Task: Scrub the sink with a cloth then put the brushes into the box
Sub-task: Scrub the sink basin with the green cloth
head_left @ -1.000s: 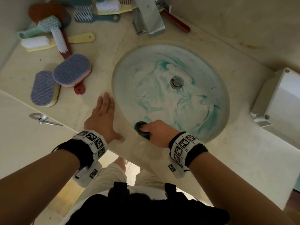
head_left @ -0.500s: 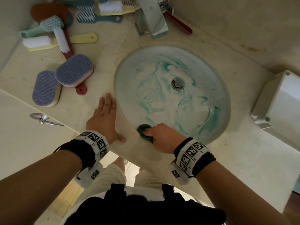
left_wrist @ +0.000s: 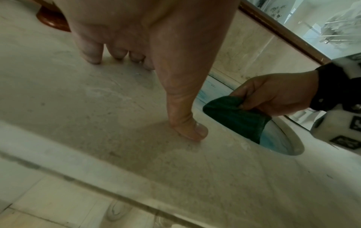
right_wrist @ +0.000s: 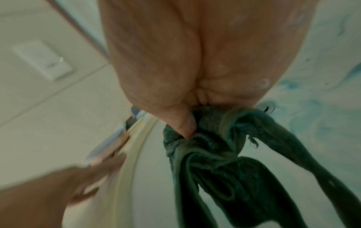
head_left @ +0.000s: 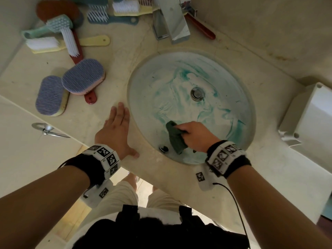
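Round sink (head_left: 233, 72) streaked with teal cleaner. Over its near side, right hand (head_left: 195, 136) clenched around a bunched dark green cloth (head_left: 175, 136), fabric trailing below the thumb and fingers; fingertips buried in the folds, right wrist view blurred. Left of the sink, left hand (head_left: 116, 128) flat on the counter (head_left: 111, 72), fingers straight, grasping nothing. Beyond that, a heap of brushes (head_left: 82, 76), the farthest cut off by the frame. Right of the sink, white box (head_left: 310, 119), partly cropped. No readable writing; wristbands carry only black-and-white square markers.
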